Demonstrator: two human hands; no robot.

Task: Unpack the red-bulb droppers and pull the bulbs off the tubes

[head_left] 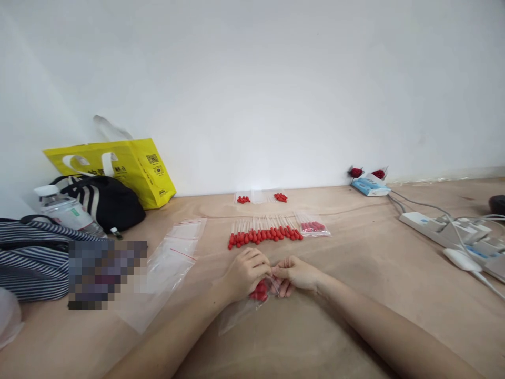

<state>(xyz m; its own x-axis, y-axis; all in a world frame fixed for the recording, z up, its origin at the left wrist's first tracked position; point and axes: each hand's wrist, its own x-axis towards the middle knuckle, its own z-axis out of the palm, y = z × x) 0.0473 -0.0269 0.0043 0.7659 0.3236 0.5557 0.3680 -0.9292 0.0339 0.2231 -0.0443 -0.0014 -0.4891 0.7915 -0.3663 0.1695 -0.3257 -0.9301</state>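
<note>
A: Starting at the far left: a striped fabric bag (31, 258), a clear plastic water bottle with a white cap (65, 210) and a black pouch (108, 202) leaning against a bright yellow paper shopping bag (134, 168).

B: And just right of those, flat on the light wooden tabletop (355, 295), a loose stack of empty clear zip bags with red seal lines (169, 258).

A: Now the centre. The left hand (244, 273) is curled, fingers pinching the top of a small clear plastic bag holding red-tipped pieces (252, 297), which lies on the table right in front of the person.

B: The right hand (295, 275) meets it, fingertips pressed against the same bag's edge. Both hands are clamped on it, knuckles nearly touching.

A: Just beyond the hands, a row of thin white sticks with red bulb ends (264, 231), side by side.

B: A small filled zip bag (313, 226) sits at the row's right end.

A: Far right, a light blue box (369, 185) by the wall, then a white power strip with plugs and cables (445, 229).
</note>
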